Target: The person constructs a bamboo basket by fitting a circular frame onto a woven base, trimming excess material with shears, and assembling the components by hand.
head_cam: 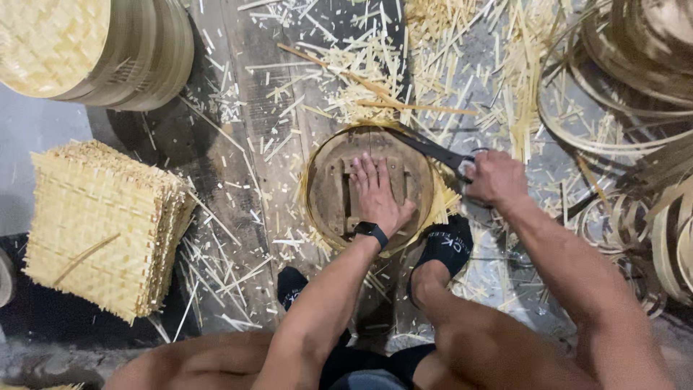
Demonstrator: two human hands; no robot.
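The left hand (pixel 377 193) lies flat, fingers (pixel 368 170) spread wide and pressed down on a round wooden form (pixel 332 195) that sits on the floor (pixel 238 144) between the person's feet; it grips nothing, only bears down. A fringe of woven bamboo (pixel 442 206) sticks out from under the form's rim, just beyond the thumb side of those fingers. The right hand (pixel 494 179) has its fingers curled tight around the handles of dark shears (pixel 426 150), whose long axis runs from that hand up and to the left, along the far edge of the form, just past the left fingertips. So the cutting edge sits at the rim, nearer the right hand, while the left holds the centre. Loose bamboo offcuts (pixel 361 72) litter the floor beyond the fingers. Well to the left stands a stack of square woven mats (pixel 101 224), with finished round baskets (pixel 94 50) further off, and coiled bamboo strips (pixel 635 108) out past the right hand
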